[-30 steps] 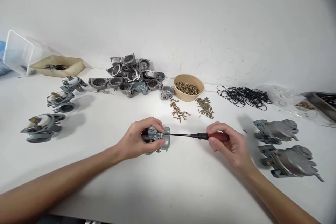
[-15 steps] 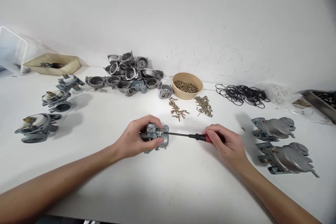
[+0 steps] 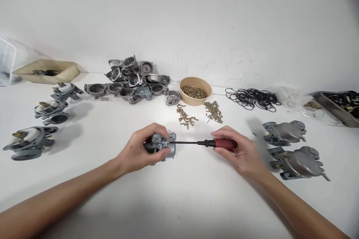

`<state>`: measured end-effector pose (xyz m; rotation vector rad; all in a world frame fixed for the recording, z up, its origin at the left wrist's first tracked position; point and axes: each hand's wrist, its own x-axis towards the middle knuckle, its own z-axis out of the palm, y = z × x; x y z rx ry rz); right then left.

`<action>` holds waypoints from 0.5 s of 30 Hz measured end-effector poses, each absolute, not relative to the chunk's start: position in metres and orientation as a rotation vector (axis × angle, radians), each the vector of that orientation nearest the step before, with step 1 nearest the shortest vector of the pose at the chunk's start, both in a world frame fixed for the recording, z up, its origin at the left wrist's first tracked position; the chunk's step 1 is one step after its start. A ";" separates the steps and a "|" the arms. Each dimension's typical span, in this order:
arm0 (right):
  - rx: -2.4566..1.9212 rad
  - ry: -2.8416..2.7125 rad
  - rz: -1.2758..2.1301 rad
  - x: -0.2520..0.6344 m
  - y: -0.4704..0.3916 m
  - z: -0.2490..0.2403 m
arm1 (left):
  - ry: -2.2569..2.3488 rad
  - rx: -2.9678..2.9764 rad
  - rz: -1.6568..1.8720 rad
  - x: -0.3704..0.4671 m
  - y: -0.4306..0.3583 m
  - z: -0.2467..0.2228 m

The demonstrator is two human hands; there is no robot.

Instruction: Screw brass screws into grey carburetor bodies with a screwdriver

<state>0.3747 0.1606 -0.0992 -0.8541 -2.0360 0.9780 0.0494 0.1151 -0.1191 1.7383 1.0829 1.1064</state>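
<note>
A grey metal carburetor lies on its side on the white table, gripped by my left hand with the thumb on the near side and fingers over the far side. From the right, a screwdriver with a red handle and black shaft lies level, its tip at the carburetor between my left thumb and fingers. What the tip sits in is too small to make out. My right hand is around the handle's end, which rests toward the palm; thumb and forefinger are spread a little off the handle.
Behind stand a heap of float bowls and a tan tub of brass screws. Loose screws, black rubber rings and a metal tray lie rightward. Carburetors flank both sides; a plastic tray stands back left.
My right thumb and fingers have loosened and spread, baring more of the red handle. The whole view has shifted slightly; the carburetor stays in my left hand.
</note>
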 end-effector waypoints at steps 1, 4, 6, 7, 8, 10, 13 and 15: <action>-0.851 -2.019 0.976 0.374 0.161 -0.098 | 1.083 1.783 1.119 0.049 0.115 -0.118; -0.864 -1.979 1.007 0.372 0.161 -0.093 | 1.078 1.962 1.153 0.049 0.116 -0.116; -0.922 -1.944 1.085 0.372 0.162 -0.091 | 1.077 2.136 1.176 0.048 0.117 -0.115; -0.969 -1.913 1.156 0.372 0.162 -0.090 | 1.072 2.233 1.194 0.048 0.117 -0.116; -1.012 -1.872 1.250 0.372 0.162 -0.090 | 1.064 2.325 1.213 0.047 0.118 -0.116; -1.089 -1.760 1.466 0.371 0.163 -0.093 | 1.024 2.489 1.238 0.046 0.120 -0.117; -1.177 -1.630 1.653 0.370 0.164 -0.098 | 0.936 2.663 1.225 0.045 0.122 -0.119; -1.194 -1.617 1.648 0.371 0.165 -0.101 | 0.907 2.698 1.211 0.045 0.121 -0.119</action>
